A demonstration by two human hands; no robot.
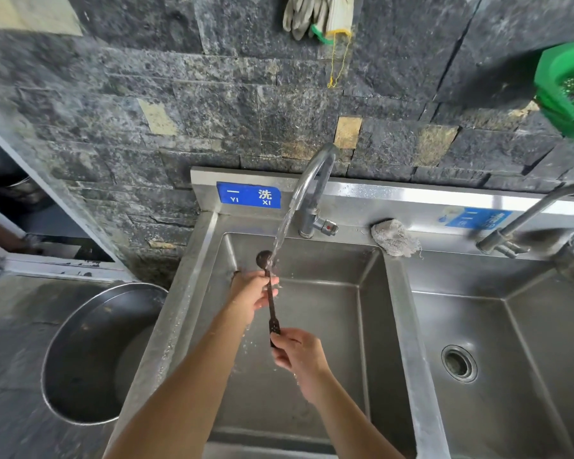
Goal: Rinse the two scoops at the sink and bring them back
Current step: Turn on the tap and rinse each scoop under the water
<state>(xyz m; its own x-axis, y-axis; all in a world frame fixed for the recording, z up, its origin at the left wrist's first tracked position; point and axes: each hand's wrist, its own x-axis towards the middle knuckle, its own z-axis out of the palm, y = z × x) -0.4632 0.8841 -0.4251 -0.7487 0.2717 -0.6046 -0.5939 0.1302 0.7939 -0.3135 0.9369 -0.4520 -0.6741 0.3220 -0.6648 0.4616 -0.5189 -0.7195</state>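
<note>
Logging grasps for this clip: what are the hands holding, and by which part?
Both hold one dark scoop: the right hand grips the handle's end, the left hand holds the handle just below the bowl.

Soft, even light is filling the scene, moderately bright. The back rim of the sink point(411, 193) is glaring white in a long streak, while the basin walls are giving only dull reflections. The green strainer point(567, 87) is casting a dark, soft-edged shadow leftward on the stone wall point(146, 94). The left hand point(254, 293), right hand point(299, 354) and scoop point(272, 311) are showing sharp at centre. The right faucet point(524, 215) is smearing with blur. Straight edges are bowing toward the frame's corners.
</note>
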